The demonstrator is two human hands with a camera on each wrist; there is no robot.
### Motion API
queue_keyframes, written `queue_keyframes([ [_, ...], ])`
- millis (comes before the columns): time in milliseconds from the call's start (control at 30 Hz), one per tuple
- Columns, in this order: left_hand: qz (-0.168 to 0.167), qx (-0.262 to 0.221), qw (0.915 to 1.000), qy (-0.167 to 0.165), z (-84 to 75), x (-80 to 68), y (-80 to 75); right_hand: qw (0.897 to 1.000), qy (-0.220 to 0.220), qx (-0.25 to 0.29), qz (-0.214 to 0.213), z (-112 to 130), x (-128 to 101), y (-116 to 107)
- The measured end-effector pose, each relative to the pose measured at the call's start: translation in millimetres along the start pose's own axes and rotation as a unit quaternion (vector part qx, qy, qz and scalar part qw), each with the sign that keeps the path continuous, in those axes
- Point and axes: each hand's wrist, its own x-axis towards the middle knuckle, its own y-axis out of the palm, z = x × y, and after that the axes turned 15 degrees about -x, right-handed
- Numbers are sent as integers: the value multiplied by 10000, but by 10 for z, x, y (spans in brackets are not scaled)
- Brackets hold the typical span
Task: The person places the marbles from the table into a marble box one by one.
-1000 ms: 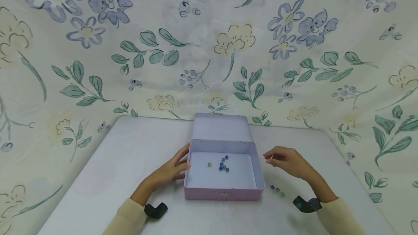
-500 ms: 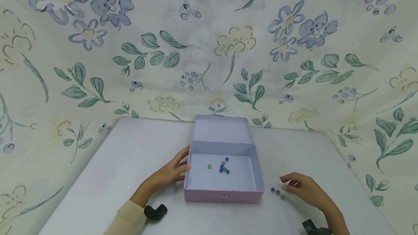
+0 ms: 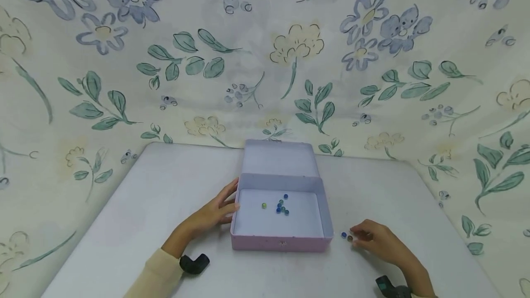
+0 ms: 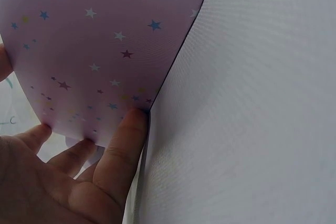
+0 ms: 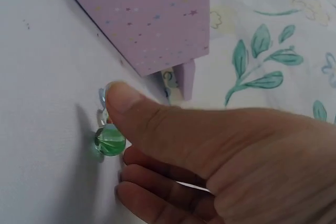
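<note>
Flowered cloth (image 3: 265,59) fills the upper two thirds of the head view, hanging behind and to both sides of a pale grey desk (image 3: 124,224) that takes up the lower part of the frame. At the centre of the desk sits an open pink box (image 3: 281,243), its lid (image 3: 279,157) tipped back toward the cloth and a small cluster of marbles (image 3: 281,207) lying on its floor. The left hand (image 3: 213,213) rests against the box's left wall with fingers (image 4: 123,145) straight and flat on the starred side, holding nothing. To the lower right of the box, the right hand (image 3: 378,243) is down on the desk, thumb and fingers (image 5: 157,124) curled in around a green marble (image 5: 109,140); it looks pinched or just about pinched, though I cannot tell whether it has left the desk. A blue marble (image 3: 343,234) and a duller marble (image 3: 349,238) lie just beside the fingertips, near the box's right front corner. By their look the marbles are glass: hard, smooth, light and quick to roll, so a pinch across the widest part between thumb pad and fingertip should serve best, since a grip high on the curve would likely squirt one away. The box seems thin-walled and light, likely to slide unless steadied.
</note>
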Motion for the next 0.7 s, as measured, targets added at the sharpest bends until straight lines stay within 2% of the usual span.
queue_keyframes([
  [367, 10, 31, 10000, -17, -38, 4, -5, 9995, 92, -291, 20, 23, 8, 10],
  [700, -43, 50, 9999, -85, -34, 3, 7, 9998, -13, -184, 114, 12, -7, -21],
])
